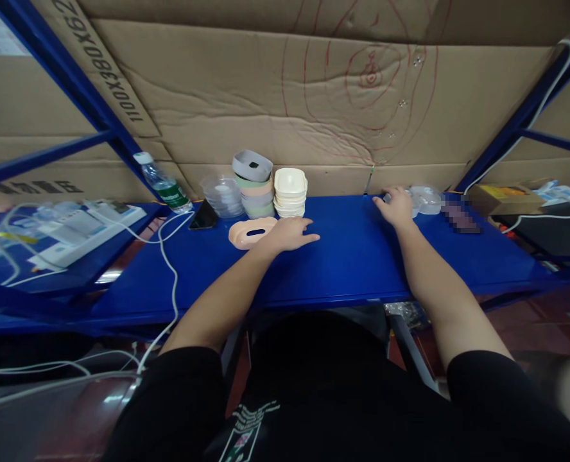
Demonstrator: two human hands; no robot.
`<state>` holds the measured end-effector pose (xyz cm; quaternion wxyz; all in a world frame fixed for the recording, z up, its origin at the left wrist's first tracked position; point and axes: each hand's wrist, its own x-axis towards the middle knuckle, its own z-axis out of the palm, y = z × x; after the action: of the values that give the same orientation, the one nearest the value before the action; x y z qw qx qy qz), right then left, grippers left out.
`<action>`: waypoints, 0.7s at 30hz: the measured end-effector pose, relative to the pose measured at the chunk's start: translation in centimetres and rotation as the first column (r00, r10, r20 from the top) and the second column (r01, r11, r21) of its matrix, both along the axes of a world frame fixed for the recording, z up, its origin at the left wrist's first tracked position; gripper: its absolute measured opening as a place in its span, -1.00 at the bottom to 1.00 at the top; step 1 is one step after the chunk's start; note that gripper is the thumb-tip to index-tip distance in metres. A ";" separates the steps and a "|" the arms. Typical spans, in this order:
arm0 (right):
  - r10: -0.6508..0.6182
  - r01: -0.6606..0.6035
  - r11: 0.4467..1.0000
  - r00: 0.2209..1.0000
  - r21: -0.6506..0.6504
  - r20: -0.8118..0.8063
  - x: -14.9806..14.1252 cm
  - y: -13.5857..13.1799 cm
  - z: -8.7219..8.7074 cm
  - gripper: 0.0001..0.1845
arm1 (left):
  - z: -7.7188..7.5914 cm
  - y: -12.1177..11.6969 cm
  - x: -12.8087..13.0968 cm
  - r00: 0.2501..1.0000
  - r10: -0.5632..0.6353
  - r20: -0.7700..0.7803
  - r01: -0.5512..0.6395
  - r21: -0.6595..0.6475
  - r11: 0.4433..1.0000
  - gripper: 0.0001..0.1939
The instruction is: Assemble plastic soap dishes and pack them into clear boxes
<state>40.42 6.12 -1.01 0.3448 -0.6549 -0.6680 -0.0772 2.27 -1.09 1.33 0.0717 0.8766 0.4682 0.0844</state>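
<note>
My left hand [291, 235] is held low over the blue table with fingers and thumb spread, holding nothing. Its wrist overlaps the right end of a peach oval dish with a dark slot [239, 236]. Just behind that hand rises a stack of cream square bowls [291, 183]. Beside it stands a taller stack of grey, peach and green containers [255, 186], then nested clear plastic bowls [222, 196]. My right hand [397, 206] rests farther right, thumb apart from the fingers, against clear plastic pieces [428, 199]; whether it touches them is partly hidden.
A water bottle [165, 185] and a dark phone [203, 216] stand and lie at the left. White cable [173, 269] hangs over the table's left part. A pixelated flat item [461, 217] lies right. Cardboard [227, 90] walls the back; blue frame posts flank the table [347, 256].
</note>
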 end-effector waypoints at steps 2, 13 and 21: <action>-0.004 0.004 1.000 1.000 -0.012 0.009 0.2 0.2 -0.1 -0.46 | 0.0 0.0 0.0 1.000 -0.006 0.001 0.006 0.003 1.000 -0.30; 0.061 -0.064 0.982 0.998 -0.178 -0.018 0.6 0.6 -1.5 -0.26 | -0.2 -0.1 -0.1 0.999 -0.029 -0.023 0.029 0.017 0.999 -0.27; 0.130 -0.141 0.986 0.984 -0.085 -0.119 0.1 0.0 -0.6 -0.43 | -0.6 0.1 -0.1 0.996 -0.082 0.032 0.078 0.096 0.992 -0.34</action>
<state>40.53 6.14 -1.57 0.3556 -0.6266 -0.6933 0.0149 2.14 -0.99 0.73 0.0418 0.8955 0.4268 0.1193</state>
